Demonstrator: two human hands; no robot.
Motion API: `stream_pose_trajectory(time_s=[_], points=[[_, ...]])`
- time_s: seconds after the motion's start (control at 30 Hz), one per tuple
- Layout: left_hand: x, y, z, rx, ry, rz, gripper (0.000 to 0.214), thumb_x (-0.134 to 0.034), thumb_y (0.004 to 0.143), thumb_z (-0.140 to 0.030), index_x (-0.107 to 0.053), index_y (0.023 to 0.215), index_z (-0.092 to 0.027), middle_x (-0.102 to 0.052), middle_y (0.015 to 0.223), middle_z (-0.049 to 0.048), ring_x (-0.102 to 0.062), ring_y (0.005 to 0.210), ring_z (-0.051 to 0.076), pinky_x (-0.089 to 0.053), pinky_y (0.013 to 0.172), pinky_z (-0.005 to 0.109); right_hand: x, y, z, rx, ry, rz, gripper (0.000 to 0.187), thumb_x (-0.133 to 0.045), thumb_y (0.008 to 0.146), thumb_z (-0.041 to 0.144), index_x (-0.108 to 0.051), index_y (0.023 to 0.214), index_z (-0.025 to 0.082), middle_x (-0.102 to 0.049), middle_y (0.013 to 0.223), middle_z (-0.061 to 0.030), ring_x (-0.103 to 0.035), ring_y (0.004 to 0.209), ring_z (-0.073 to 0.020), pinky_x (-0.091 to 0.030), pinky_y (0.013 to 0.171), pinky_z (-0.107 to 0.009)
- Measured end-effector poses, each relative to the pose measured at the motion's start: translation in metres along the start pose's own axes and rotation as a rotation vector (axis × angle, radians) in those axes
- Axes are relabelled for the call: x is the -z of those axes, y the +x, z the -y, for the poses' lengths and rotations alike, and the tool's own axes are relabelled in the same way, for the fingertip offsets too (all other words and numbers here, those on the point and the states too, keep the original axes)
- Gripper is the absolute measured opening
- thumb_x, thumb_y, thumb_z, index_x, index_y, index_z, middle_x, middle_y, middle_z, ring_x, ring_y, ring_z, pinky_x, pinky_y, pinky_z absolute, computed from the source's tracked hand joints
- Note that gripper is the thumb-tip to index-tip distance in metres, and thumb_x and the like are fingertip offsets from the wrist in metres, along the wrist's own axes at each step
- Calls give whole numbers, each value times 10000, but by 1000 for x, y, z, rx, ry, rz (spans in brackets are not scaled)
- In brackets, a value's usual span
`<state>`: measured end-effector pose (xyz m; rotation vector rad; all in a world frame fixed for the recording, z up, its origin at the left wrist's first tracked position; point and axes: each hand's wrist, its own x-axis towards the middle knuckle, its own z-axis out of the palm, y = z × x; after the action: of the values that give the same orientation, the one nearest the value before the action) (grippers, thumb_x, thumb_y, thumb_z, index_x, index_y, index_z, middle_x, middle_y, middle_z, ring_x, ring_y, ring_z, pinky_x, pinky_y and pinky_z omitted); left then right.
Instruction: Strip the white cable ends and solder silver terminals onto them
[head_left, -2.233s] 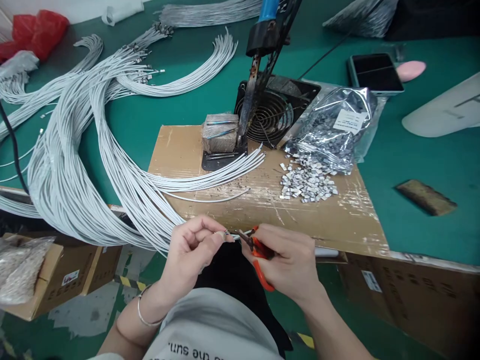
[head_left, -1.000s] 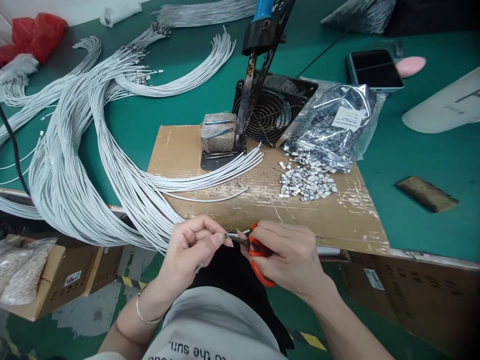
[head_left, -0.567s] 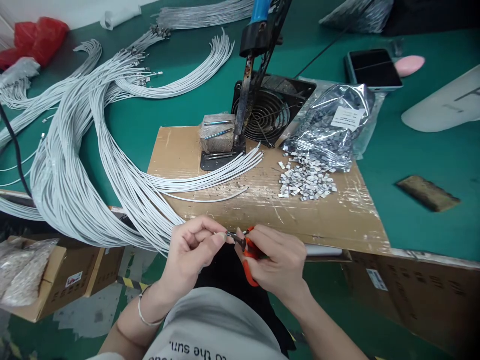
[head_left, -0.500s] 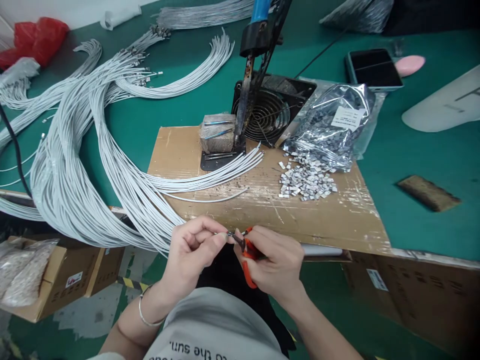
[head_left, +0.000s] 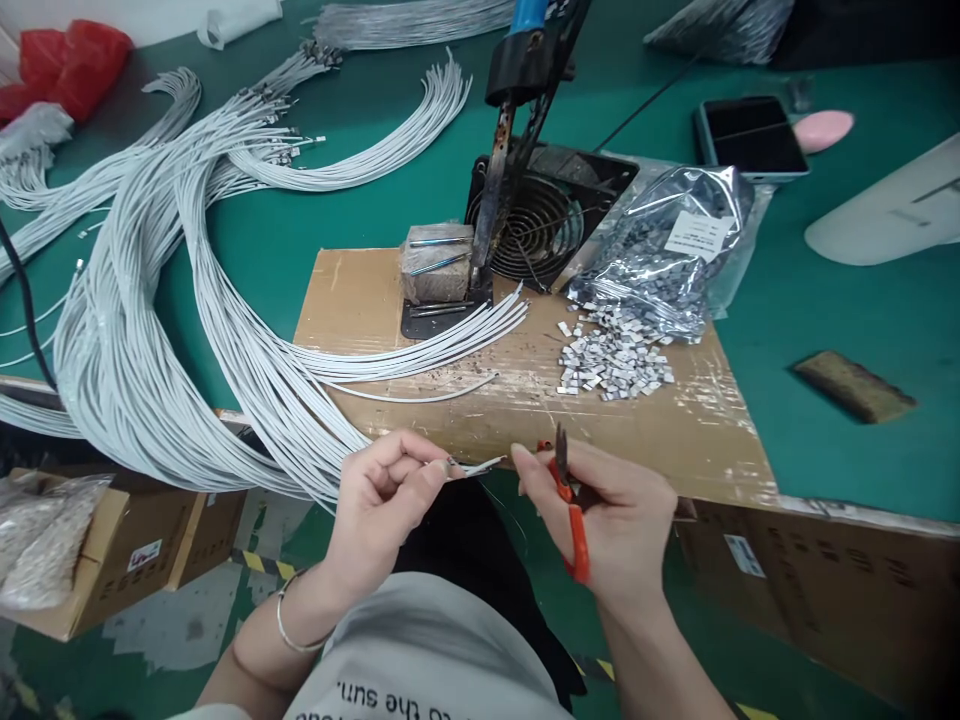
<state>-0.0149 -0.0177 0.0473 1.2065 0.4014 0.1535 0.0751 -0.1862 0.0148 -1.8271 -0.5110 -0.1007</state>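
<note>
White cable lies fingertip-pinched in left hand; right hand curls around scissors.

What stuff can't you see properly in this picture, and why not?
All in the head view:
1. The part of the white wire inside the left hand's grip: thumb and fingers cover it.
2. Some of the orange-handled tool: hidden by the right hand's grip.
3. Words on the bag's label: too small and blurry.
4. The top of the blue-handled tool: cut off by the top edge.
</note>
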Motion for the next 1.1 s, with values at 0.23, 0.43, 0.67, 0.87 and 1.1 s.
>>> stream_pose_trajectory(time_s=[0.23,0.43,0.67,0.87,1.1], points=[[-12,-1,2,-115,122,-100,222,-756,984,-399,-759,937,-182,-571,550,-53,-401,452,65,-317,453,193,4,-6,11,167,-67,202,441,-678,918,95,-369,623,204,-331,601,59,-280,531,-85,-233,466,-257],[-14,-3,10,-318,251,-100,70,-688,1028,-259,-732,1035,-205,-650,598,-45,-549,494,84,-435,511,186,3,-6,14,253,-182,199,423,-633,905,56,-335,643,203,-295,621,64,-248,559,-86,-229,490,-249],[-10,-3,19,-437,398,-102,101,-661,1026,-170,-721,1093,-215,-641,610,-49,-517,488,88,-393,493,203,3,-4,14,270,-239,185,408,-611,895,64,-322,645,206,-305,600,62,-255,548,-86,-236,486,-249],[-12,-2,20,-550,529,-124,159,-656,1005,-120,-714,1113,-222,-638,606,-51,-516,478,99,-397,496,225,3,-2,14,279,-283,179,394,-588,890,78,-326,627,211,-331,562,60,-282,514,-85,-244,470,-249],[-9,-2,28,-712,760,-210,224,-687,965,-91,-731,1144,-219,-765,712,8,-699,577,149,-495,524,237,4,-2,14,271,-327,190,388,-580,889,100,-320,625,217,-360,544,58,-305,494,-87,-264,466,-246]])
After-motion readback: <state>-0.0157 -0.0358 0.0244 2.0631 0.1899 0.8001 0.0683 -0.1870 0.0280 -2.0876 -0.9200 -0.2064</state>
